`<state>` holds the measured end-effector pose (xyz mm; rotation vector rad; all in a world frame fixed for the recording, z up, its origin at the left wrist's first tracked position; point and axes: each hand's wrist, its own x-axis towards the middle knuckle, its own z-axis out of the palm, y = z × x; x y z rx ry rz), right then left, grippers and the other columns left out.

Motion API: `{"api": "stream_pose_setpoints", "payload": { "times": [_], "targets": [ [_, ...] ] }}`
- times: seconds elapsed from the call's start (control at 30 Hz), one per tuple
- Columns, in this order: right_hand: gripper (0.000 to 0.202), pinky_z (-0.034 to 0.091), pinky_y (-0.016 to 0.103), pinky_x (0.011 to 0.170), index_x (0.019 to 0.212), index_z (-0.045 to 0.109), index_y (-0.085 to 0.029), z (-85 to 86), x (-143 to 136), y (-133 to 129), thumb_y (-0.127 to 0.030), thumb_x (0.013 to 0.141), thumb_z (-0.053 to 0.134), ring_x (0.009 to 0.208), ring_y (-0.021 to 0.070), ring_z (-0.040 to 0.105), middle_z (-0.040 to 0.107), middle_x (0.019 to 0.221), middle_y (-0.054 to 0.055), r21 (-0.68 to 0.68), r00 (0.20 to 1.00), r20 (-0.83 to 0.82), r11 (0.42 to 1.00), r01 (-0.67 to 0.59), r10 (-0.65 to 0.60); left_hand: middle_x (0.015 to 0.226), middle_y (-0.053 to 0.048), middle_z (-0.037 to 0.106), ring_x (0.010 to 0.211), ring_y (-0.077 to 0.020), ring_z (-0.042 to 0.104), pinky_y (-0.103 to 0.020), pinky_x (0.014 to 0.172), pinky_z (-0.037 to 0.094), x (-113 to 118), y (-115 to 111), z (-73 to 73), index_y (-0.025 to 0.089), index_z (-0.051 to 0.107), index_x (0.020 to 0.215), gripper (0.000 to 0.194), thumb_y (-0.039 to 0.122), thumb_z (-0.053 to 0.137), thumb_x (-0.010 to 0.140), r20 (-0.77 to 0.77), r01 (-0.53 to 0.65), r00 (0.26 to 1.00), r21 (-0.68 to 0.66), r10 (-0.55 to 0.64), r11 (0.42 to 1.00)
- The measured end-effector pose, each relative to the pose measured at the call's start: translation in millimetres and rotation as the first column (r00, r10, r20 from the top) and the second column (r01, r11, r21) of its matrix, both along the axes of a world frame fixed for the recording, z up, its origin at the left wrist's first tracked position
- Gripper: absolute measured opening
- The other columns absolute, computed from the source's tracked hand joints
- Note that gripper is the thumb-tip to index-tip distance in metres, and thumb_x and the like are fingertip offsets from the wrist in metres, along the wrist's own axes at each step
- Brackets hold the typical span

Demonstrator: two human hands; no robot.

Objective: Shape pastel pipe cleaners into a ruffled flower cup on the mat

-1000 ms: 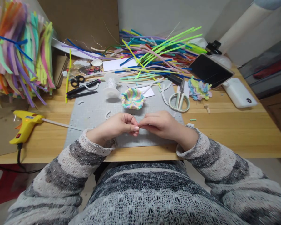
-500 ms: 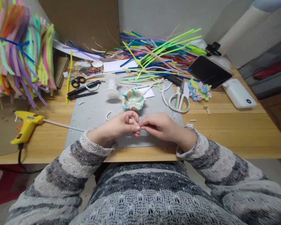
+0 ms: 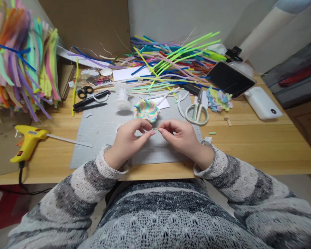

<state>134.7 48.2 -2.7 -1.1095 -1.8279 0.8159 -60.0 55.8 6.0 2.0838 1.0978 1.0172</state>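
My left hand and my right hand meet fingertip to fingertip over the grey cutting mat, pinching a tiny metallic piece between them. What the piece is cannot be told. Just beyond my fingers sits a pastel, ruffled pipe-cleaner flower. A clear spool of thread stands behind it to the left, and pale green scissors lie to the right on the mat's edge.
A yellow glue gun lies at the left on the wooden table. Loose pipe cleaners pile at the back, a hanging bundle far left. A dark tablet, white box, pens and pastel scraps lie around.
Both hands have lifted and moved slightly away from me, toward the flower, with the fingers spread more and the small piece now showing between the fingertips.
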Motion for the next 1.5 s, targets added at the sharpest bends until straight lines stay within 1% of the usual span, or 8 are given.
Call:
{"api": "stream_pose_setpoints", "payload": {
  "times": [0.13,0.23,0.37,0.47,0.77,0.97,1.17,1.5],
  "targets": [
    [0.011,0.039,0.02,0.054,0.081,0.065,-0.015,-0.1,-0.2,-0.3,-0.024,0.085,0.058,0.057,0.0075,0.051,0.061,0.065,-0.002,0.041,0.999,0.043,0.999,0.024,-0.026,0.072,-0.001,0.068,0.066,-0.0114,0.061,-0.022,0.064,0.046,0.0,0.9,-0.7,0.016,0.065,0.078,0.01,0.025,0.066,0.082,-0.023,-0.018,1.0,0.028,0.018,0.999],
    [0.009,0.04,0.021,0.054,0.079,0.064,-0.015,-0.3,-2.2,-0.8,-0.021,0.083,0.059,0.058,0.0077,0.052,0.061,0.065,-0.001,0.069,0.996,0.056,0.996,0.061,-0.065,0.072,-0.001,0.069,0.065,-0.0112,0.062,-0.022,0.063,0.047,1.5,0.4,-2.1,0.016,0.067,0.078,0.008,0.022,0.067,0.081,-0.03,-0.026,0.999,0.032,0.027,0.999],
    [0.008,0.038,0.02,0.051,0.076,0.064,-0.015,-1.7,-5.2,-2.5,-0.021,0.081,0.06,0.055,0.0074,0.05,0.06,0.062,-0.002,0.031,0.994,0.026,0.994,0.101,-0.102,0.073,-0.001,0.068,0.065,-0.0106,0.061,-0.022,0.063,0.047,4.2,-1.2,-4.0,0.015,0.066,0.079,0.004,0.019,0.066,0.081,-0.009,-0.077,0.997,0.061,0.077,0.995],
    [0.01,0.038,0.02,0.05,0.076,0.063,-0.015,-3.5,-6.0,-2.8,-0.022,0.082,0.06,0.054,0.0073,0.049,0.058,0.061,-0.003,0.003,0.994,-0.003,0.994,0.113,-0.113,0.073,-0.001,0.067,0.066,-0.0105,0.061,-0.022,0.064,0.046,5.2,-1.7,-5.3,0.015,0.065,0.08,0.003,0.017,0.065,0.082,-0.012,-0.063,0.998,0.101,0.065,0.993],
    [0.01,0.038,0.02,0.05,0.078,0.063,-0.015,-6.3,-5.8,-2.9,-0.024,0.083,0.06,0.054,0.0072,0.049,0.058,0.062,-0.002,-0.028,0.994,-0.035,0.994,0.104,-0.105,0.074,-0.002,0.067,0.066,-0.0102,0.06,-0.023,0.064,0.047,6.9,-2.5,-4.3,0.014,0.064,0.081,0.002,0.016,0.064,0.082,0.012,-0.069,0.998,0.107,0.068,0.992],
    [0.011,0.039,0.02,0.051,0.079,0.063,-0.016,-8.6,-7.0,-3.1,-0.025,0.084,0.059,0.054,0.0073,0.05,0.058,0.062,-0.003,-0.042,0.992,-0.051,0.992,0.117,-0.119,0.075,-0.001,0.067,0.069,-0.011,0.061,-0.024,0.065,0.049,9.2,-2.4,-8.5,0.015,0.064,0.082,0.002,0.017,0.065,0.081,-0.01,-0.042,0.999,0.097,0.043,0.994],
    [0.01,0.04,0.02,0.051,0.079,0.064,-0.016,-8.1,-7.4,-2.8,-0.025,0.084,0.06,0.055,0.0076,0.051,0.059,0.063,-0.002,-0.068,0.992,-0.041,0.991,0.114,-0.117,0.075,-0.002,0.069,0.065,-0.0105,0.061,-0.024,0.062,0.05,10.1,-2.7,-10.3,0.016,0.065,0.083,0.003,0.017,0.066,0.081,-0.012,-0.077,0.997,0.113,0.079,0.991],
    [0.011,0.041,0.02,0.052,0.08,0.065,-0.017,-4.2,-4.4,-3.6,-0.024,0.085,0.058,0.055,0.0075,0.052,0.06,0.062,-0.002,-0.092,0.998,0.035,0.994,0.059,-0.056,0.077,-0.003,0.07,0.072,-0.014,0.064,-0.028,0.065,0.051,0.1,-0.1,-10.9,0.016,0.063,0.085,0.004,0.017,0.059,0.087,-0.142,-0.014,0.989,0.22,0.047,0.975]
  ]
}}
